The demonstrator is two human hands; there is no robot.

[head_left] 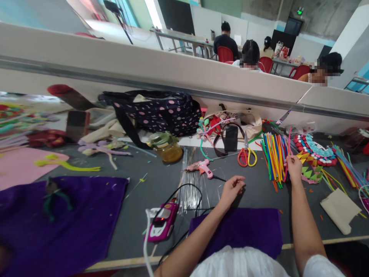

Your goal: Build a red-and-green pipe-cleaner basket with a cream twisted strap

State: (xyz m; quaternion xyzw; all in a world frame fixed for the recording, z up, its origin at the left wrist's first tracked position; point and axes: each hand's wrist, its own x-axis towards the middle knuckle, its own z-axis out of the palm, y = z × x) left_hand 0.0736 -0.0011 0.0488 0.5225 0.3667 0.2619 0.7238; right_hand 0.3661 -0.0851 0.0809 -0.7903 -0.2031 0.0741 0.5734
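My right hand (294, 168) is closed on a pink stick (289, 142), at the right edge of a bundle of colourful sticks (275, 161). Over the dark table (127, 207), my left hand (233, 189) has its fingers bent with thumb and fingertips near each other; whether anything small is between them cannot be made out. A pink glue gun (203, 168) lies beyond my left hand, beside a spread of clear sticks (188, 192). Scissors (247, 154) with red and yellow handles rest between the glue gun and the bundle. A purple cloth (245, 227) lies under my left forearm.
At the left are pliers (56, 198) on another purple cloth (89, 215). A magenta power strip (164, 221) with cables sits near the front edge. Behind stand a jar (165, 146), a dotted bag (161, 111) and a low partition (173, 69). People sit beyond it.
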